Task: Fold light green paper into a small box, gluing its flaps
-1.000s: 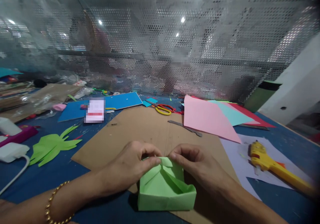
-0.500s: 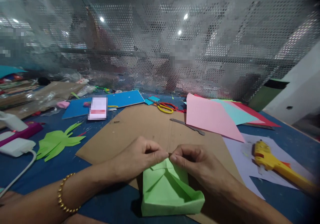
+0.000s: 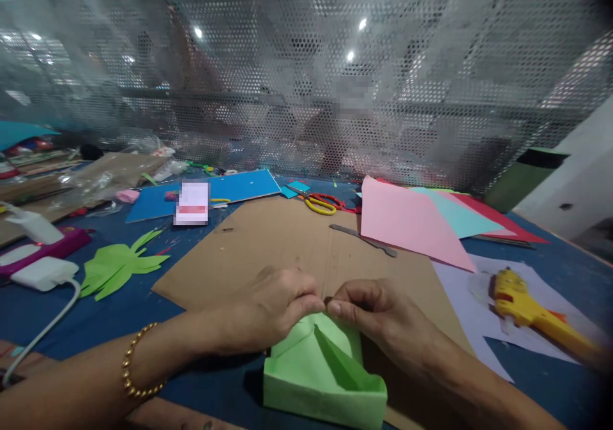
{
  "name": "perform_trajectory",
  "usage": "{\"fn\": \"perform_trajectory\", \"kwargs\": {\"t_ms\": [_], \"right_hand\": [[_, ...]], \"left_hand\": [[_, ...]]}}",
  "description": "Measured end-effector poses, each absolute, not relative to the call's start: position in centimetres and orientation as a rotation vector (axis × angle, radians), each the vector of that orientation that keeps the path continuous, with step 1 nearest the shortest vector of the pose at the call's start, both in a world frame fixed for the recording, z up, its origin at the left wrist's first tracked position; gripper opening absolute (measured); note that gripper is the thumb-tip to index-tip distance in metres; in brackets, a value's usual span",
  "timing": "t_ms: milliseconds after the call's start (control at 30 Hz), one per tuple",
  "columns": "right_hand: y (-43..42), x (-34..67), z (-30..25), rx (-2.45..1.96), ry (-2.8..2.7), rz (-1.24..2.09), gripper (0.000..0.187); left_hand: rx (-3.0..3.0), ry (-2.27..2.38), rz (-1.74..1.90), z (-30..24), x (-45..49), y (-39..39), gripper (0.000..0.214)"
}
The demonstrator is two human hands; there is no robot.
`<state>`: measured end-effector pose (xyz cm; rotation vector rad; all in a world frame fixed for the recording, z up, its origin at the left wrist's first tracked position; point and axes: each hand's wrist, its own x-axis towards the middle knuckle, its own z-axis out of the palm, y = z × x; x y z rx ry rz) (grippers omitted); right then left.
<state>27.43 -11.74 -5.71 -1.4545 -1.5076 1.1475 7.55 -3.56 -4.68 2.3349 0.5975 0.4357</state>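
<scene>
The blue desk (image 3: 565,264) carried a broad brown cardboard sheet (image 3: 268,245), with a pink sheet (image 3: 407,222) lying at its far right. I saw the folded green paper (image 3: 320,372) sitting on the cardboard's near edge, partly over the desk. My left hand (image 3: 272,308) and right hand (image 3: 378,318) met at its far tip, both sets of fingers pinched narrow on the top flap. A yellow glue gun (image 3: 522,305) lay to the right.
</scene>
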Motion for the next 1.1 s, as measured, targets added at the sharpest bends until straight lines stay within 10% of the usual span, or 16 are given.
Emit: {"fn": "perform_trajectory", "kwargs": {"t_ms": [300,1100], "right_hand": [[-11.5,28.7,-5.8,-1.468,-1.429,1.081,0.048],[-11.9,28.5,-4.2,-1.489,-1.272,1.215,0.048]], "left_hand": [[1.661,0.653,0.464,-4.3,6.5,-1.1,0.051],[1.996,0.784,0.511,-3.6,6.6,-2.1,0.025]]}}
